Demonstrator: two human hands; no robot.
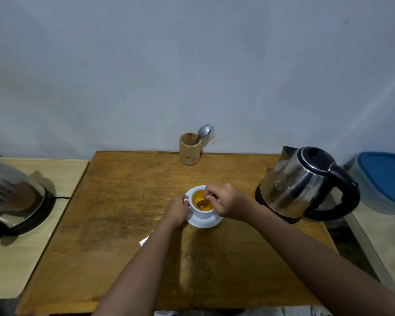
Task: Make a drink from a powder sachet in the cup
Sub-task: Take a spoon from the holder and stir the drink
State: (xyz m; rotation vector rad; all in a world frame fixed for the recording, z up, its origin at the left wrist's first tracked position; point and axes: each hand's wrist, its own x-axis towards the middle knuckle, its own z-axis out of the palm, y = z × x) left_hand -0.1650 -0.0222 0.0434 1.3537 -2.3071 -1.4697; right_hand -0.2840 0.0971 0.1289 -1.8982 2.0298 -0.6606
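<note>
A white cup (202, 213) full of orange liquid stands on a white saucer (211, 222) in the middle of the wooden table (123, 224). My left hand (177, 209) pinches the cup's handle on its left side. Over the cup's right rim, my right hand (225, 201) holds a spoon (203, 203) whose bowl dips into the orange drink. A white sachet corner (144, 241) peeks out from under my left forearm, mostly hidden.
A steel electric kettle (303, 185) with a black handle stands to the right of the cup. A wooden holder (189, 149) with cutlery sits at the table's back edge. A steel appliance (12, 195) rests on the left counter, a blue-lidded container (383, 181) at far right.
</note>
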